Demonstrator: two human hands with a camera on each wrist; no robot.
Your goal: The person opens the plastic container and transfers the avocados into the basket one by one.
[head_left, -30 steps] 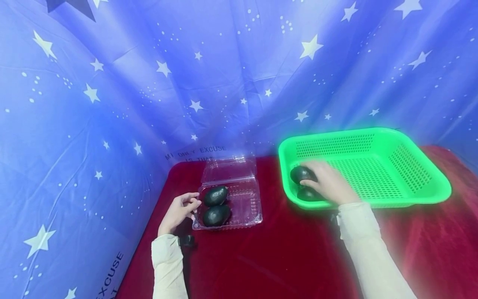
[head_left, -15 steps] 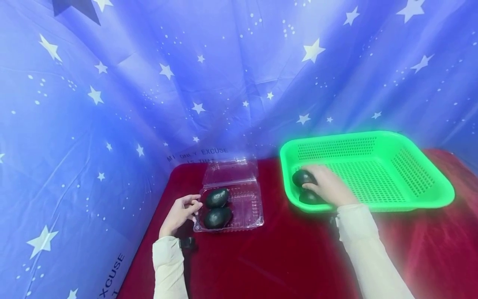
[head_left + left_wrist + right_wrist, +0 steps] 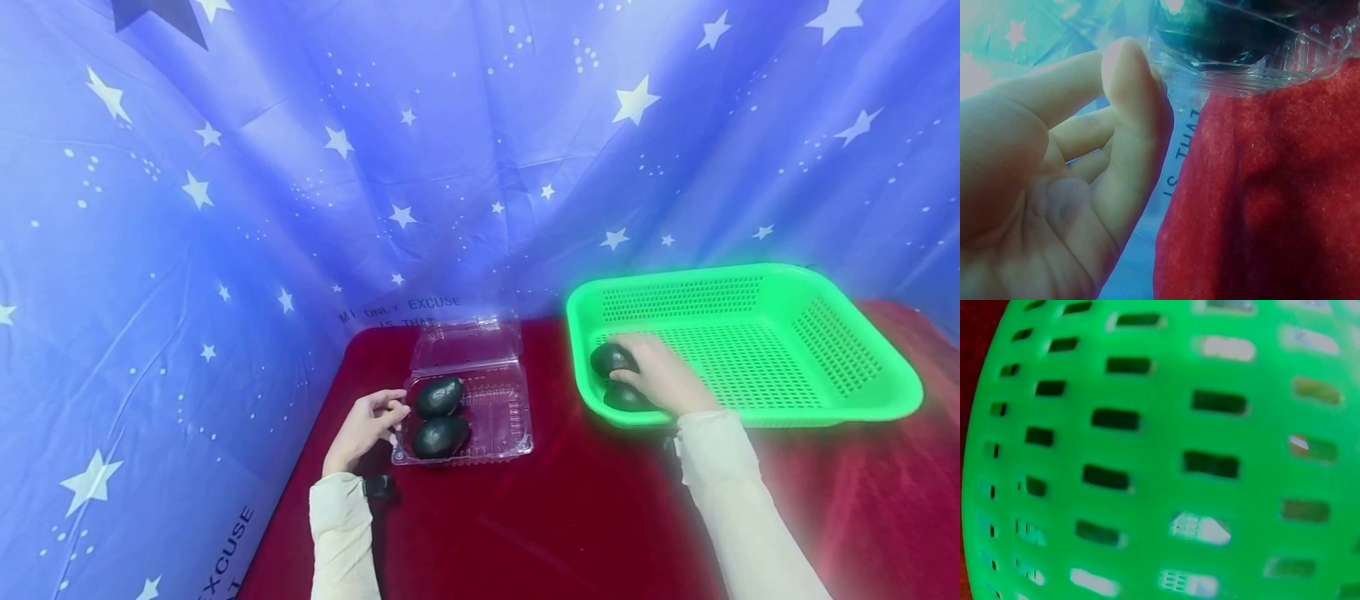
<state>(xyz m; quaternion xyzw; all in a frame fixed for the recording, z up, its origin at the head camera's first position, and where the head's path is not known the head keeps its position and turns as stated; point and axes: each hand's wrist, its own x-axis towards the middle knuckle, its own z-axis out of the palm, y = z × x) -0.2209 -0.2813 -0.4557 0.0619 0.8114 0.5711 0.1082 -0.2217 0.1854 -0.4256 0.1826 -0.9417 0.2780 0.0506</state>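
Observation:
In the head view, my right hand (image 3: 662,373) reaches into the green basket (image 3: 892,398) and grips a dark, shiny avocado (image 3: 609,358) near its left wall. A second avocado (image 3: 627,397) lies just in front of it, partly under the hand. My left hand (image 3: 363,429) pinches the left rim of a clear plastic clamshell box (image 3: 498,417), whose lid stands raised at the back. Two avocados, a rear one (image 3: 438,397) and a front one (image 3: 438,437), lie in the box's left half. In the left wrist view, thumb and fingertip (image 3: 1127,75) meet at the box's edge.
A dark red cloth (image 3: 525,525) covers the table. Behind and to the left hangs a blue curtain (image 3: 450,150) with white stars. Only the basket's slotted wall (image 3: 1160,444) fills the right wrist view, hiding the hand. A small black device (image 3: 380,487) sits at the left wrist.
The head view has shifted slightly. Both hands keep their hold, and the avocados, basket and box stay in place.

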